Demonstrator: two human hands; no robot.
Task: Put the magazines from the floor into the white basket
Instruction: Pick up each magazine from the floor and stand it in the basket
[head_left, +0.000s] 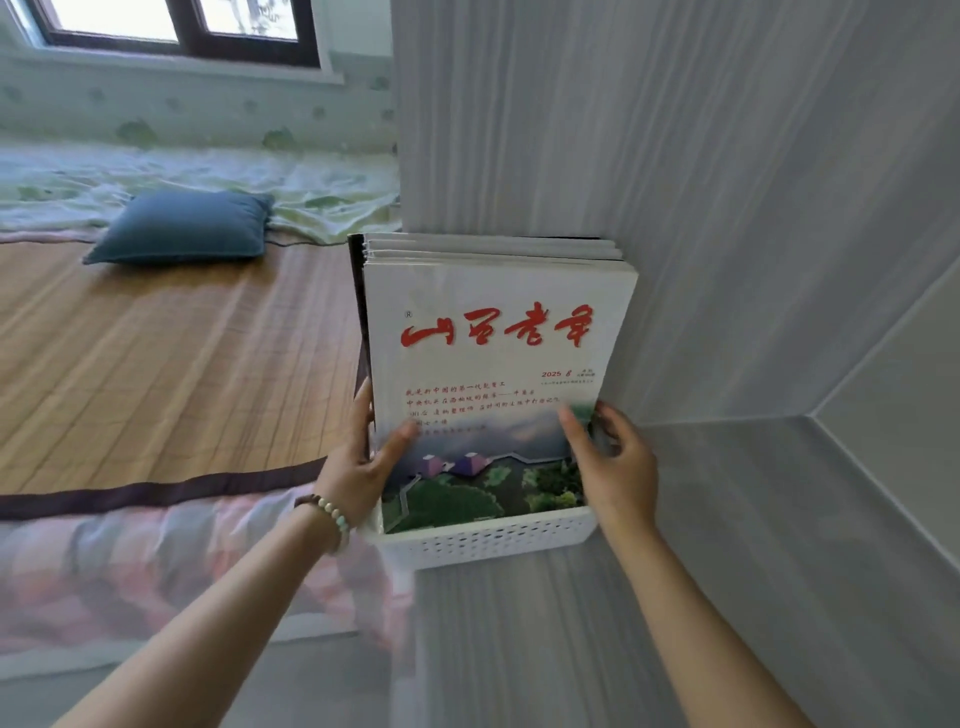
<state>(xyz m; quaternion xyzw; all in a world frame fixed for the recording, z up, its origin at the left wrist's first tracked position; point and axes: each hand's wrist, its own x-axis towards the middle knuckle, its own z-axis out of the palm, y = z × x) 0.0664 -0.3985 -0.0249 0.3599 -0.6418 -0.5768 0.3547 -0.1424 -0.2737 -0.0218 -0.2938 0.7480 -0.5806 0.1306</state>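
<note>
Head view: the magazines (498, 364) are stood upright in the white basket (488, 540), pinched at their lower edges by the left hand (363, 467) and right hand (613, 462), and should be squared and eased fully down before release.

Glossy paper magazines (498, 364); perforated white plastic basket (488, 540); woven bamboo mat (171, 374).

basket (488, 540) is jammed between the bed (156, 364) on the left and wall (727, 208) behind/right, only lower-center floor (519, 649) is open
</note>
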